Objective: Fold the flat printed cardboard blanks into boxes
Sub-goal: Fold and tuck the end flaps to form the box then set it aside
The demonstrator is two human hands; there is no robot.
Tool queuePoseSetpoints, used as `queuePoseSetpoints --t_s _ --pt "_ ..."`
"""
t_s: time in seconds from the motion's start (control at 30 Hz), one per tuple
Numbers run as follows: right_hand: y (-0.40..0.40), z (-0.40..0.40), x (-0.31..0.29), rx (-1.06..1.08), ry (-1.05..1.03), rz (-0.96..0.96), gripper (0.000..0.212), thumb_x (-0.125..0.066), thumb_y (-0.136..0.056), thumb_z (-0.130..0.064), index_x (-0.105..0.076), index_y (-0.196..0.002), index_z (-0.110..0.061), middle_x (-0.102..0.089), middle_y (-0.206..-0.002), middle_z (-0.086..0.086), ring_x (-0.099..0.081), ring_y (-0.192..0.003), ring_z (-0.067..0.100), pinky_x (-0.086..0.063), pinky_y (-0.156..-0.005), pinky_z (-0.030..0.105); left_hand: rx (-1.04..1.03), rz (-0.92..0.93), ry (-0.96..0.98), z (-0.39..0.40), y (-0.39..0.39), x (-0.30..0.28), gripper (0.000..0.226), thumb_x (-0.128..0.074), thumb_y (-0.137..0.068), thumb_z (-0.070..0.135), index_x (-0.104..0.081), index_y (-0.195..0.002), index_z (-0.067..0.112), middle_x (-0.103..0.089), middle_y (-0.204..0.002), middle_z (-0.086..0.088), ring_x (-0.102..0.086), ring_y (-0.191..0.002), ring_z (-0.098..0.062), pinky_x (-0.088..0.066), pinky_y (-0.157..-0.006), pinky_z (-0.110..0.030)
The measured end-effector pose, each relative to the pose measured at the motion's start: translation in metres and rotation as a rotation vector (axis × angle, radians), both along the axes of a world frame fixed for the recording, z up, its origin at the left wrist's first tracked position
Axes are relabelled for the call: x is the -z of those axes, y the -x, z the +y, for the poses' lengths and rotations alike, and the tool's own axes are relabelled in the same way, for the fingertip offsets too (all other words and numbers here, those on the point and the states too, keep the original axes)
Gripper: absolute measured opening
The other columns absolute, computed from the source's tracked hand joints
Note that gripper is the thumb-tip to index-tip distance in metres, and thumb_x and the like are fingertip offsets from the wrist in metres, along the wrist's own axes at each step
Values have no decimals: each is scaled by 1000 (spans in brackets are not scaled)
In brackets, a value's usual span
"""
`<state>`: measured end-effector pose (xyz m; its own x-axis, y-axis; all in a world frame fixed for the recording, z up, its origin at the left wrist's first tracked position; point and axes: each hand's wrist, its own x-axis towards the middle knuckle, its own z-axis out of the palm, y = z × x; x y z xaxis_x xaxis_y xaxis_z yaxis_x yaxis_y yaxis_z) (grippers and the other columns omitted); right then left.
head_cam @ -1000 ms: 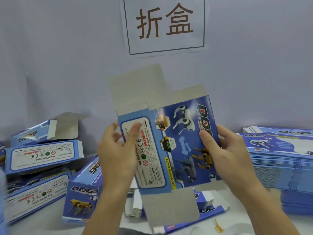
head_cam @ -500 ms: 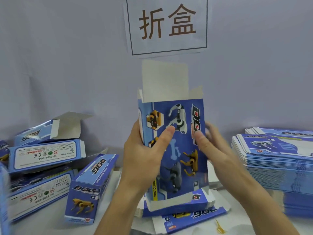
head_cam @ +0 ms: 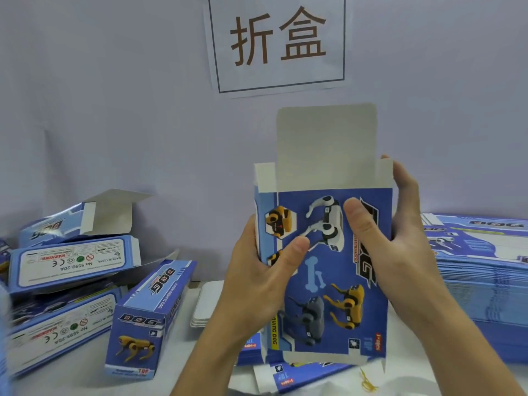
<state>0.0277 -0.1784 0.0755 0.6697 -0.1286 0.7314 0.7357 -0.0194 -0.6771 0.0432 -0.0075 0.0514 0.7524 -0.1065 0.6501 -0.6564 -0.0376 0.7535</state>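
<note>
Cardboard box (head_cam: pixel 328 275) stands upright between my two hands in front of me, already opened from flat into a tube. My left hand (head_cam: pixel 257 284) grips its 9 o'clock edge, thumb curled across the printed dog face and fingers hidden behind. My right hand (head_cam: pixel 400 244) holds the 3 o'clock edge, thumb pressed on the front panel and fingers wrapped round the side. The top tuck flap (head_cam: pixel 325 144) points straight up at 12 o'clock and the two small side flaps beside it are unfolded, so the top is still open. The bottom end at 6 o'clock looks unclosed too, though I cannot tell for certain.

So this box is, I judge, about half formed: flaps remain to be tucked. Finished boxes (head_cam: pixel 71 281) lie at 9 o'clock; I count five clearly, with more perhaps cut off at the edge, and one has its flap open. One tall stack of flat blanks (head_cam: pixel 485 281) waits at 3 o'clock, too many to count, and a few loose blanks (head_cam: pixel 300 375) lie at 6 o'clock.
</note>
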Motion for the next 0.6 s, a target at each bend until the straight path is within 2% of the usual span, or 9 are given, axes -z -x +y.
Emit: queuePoseSetpoints --t_s 0.1,0.2,0.27,0.33,0.4,0.43,0.53,0.6 --pt "-5 -3 5 75 -75 -17 72 -68 -75 -54 -33 -138 -58 -73 -102 -16 -74 -87 6 -57 -62 18 41 10 -71 -6 2 2 42 -57 -84 58 -58 -119 35 -72 -109 19 -69 -105 -3 -58 -81 -20" --pt "-9 -12 8 91 -82 -1 67 -67 -76 -53 -37 -136 -58 -71 -96 -29 -71 -86 -5 -54 -58 11 98 57 -68 -15 4 2 38 -56 -86 52 -55 -121 38 -69 -110 24 -66 -106 3 -54 -80 -13" --pt "-9 -10 9 70 -54 -13 64 -64 -81 -47 -38 -139 -51 -68 -95 -38 -66 -88 -14 -50 -58 5 113 82 -20 -15 5 0 39 -61 -90 47 -51 -127 38 -69 -112 24 -65 -107 4 -53 -80 -12" --pt "-8 -3 11 31 -3 -21 64 -65 -81 -46 -39 -140 -49 -67 -99 -37 -67 -90 -13 -49 -61 4 79 72 102 -11 6 -5 59 -71 -87 46 -42 -138 39 -66 -122 25 -64 -111 5 -53 -86 -13" --pt "-6 8 12 -43 45 -25 63 -66 -82 -40 -39 -139 -48 -70 -100 -31 -70 -86 -8 -50 -60 5 -4 38 211 -6 6 -10 89 -78 -76 56 -28 -148 45 -59 -136 20 -62 -118 -1 -54 -92 -20" --pt "-5 12 12 -87 61 -30 64 -65 -83 -37 -39 -141 -46 -72 -100 -27 -71 -83 -5 -51 -59 7 -46 14 233 -4 6 -12 95 -79 -73 59 -24 -149 47 -59 -136 17 -64 -117 -5 -56 -89 -21" --pt "-3 23 12 -147 50 -28 66 -66 -83 -33 -38 -142 -46 -75 -94 -16 -74 -75 4 -55 -56 14 -161 -84 244 -3 7 -13 90 -74 -67 54 -31 -146 43 -72 -106 5 -73 -88 -9 -58 -67 -19" --pt "-4 27 12 -156 -8 9 69 -70 -79 -35 -38 -139 -52 -75 -98 -10 -75 -77 11 -57 -55 20 -178 -156 263 -3 7 -12 78 -73 -71 46 -40 -141 38 -73 -108 4 -74 -90 -11 -59 -65 -20"
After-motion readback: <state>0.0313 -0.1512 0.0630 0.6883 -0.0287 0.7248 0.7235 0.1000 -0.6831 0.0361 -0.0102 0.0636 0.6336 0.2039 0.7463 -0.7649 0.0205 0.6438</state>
